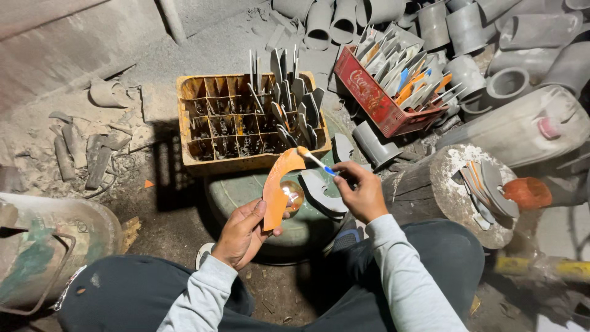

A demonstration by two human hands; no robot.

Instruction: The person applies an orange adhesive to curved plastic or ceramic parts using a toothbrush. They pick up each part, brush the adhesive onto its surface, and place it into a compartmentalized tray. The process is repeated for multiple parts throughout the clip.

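Yellow plastic marks the biggest package, a partitioned crate ahead, partly filled with upright grey blades. Right of it a smaller red crate with a white label tilts, crammed with cut pieces. The left hand grips a curved orange piece, long axis upright, tip leaning right. The right hand pinches a toothbrush pointing left, bristles touching that tip. Little open floor remains around.

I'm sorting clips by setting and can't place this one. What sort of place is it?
Probably a small, dusty workshop where cut pipe is made into curved pieces. Grey pipe sections are piled behind, two crates, yellow and red, hold cut pieces, and the left hand holds an orange piece while the right hand brushes it.
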